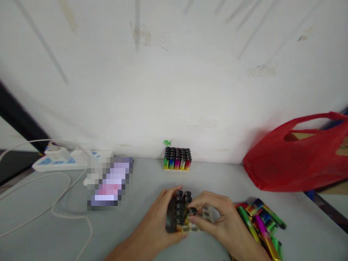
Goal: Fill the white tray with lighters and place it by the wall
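My left hand (155,217) is wrapped round the left side of a pale tray with round holes (194,228). Black-topped lighters (179,206) stand upright in the tray's left part, while holes show at its right and front. Between the thumb and fingers of my right hand (221,215) is another lighter (193,210), its black top up, over the tray beside the standing ones. Whether its lower end sits in a hole is hidden. Close to my right wrist lies a loose pile of shiny coloured lighters (265,232).
A full block of lighters (177,161) stands against the white wall (174,79). To the left are a power strip (78,159), a blurred-out phone (111,183) and white cables (67,216) across the grey table (130,224). A red plastic bag (285,163) sits at the right.
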A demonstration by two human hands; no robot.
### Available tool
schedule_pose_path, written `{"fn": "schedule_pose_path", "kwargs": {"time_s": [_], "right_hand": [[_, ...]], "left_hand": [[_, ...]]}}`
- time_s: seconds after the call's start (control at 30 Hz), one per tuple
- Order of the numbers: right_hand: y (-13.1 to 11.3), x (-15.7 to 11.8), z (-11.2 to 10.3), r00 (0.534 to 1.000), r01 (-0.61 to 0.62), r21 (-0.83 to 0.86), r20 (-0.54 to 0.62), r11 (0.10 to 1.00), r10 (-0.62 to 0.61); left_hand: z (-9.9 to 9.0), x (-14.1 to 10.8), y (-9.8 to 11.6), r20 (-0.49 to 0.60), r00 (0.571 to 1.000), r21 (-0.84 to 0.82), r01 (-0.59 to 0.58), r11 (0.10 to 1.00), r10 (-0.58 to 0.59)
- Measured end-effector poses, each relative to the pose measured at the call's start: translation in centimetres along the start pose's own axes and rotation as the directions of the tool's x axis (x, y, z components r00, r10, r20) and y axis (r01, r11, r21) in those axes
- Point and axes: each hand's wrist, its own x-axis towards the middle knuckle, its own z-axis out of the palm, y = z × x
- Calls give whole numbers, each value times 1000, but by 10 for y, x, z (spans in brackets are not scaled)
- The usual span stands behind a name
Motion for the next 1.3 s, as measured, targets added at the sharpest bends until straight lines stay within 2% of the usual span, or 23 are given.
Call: {"fn": "schedule_pose_path", "kwargs": {"time_s": [0.33,0.67,0.77,0.83,0.9,1.0,1.1,1.13,1.17,1.2,1.27,1.3], "right_hand": [[-7,-1,-5,997,38,-2,70,999,-38],[-4,-1,3,993,69,-13,97,998,-67],[-5,-3,1,997,78,-52,19,996,-78],[0,-3,-2,990,40,-146,-129,988,-59],[10,-1,-5,943,-65,-294,-331,954,-38],[25,5,-16,833,-287,-491,-552,822,-39],[30,3,-39,775,-484,-592,-632,644,1],[29,0,-50,755,-565,-603,-653,563,60],[27,-6,-61,706,-673,-586,-692,451,153],[26,-12,-72,634,-768,-560,-733,310,248],[27,-28,-93,551,-822,-562,-748,88,371],[30,-35,-101,531,-824,-566,-758,23,380]], "left_hand": [[1,1,-1,15,1000,20,-11,1000,11],[-1,2,2,2,1000,-14,-27,1000,27],[-1,0,2,-1,1000,0,-10,1000,10],[-1,-1,0,-10,1000,12,11,1000,-11],[-1,-2,-1,-14,999,16,34,999,-34],[-1,-1,-1,-17,998,12,53,999,-53],[0,-1,0,-24,998,5,55,998,-55],[0,-1,0,-26,998,4,53,999,-53],[0,-1,0,-29,998,3,51,999,-51],[1,-1,0,-31,998,4,51,999,-51],[1,-2,-1,-30,998,7,52,999,-51],[0,-3,-1,-30,998,9,49,999,-49]]}}
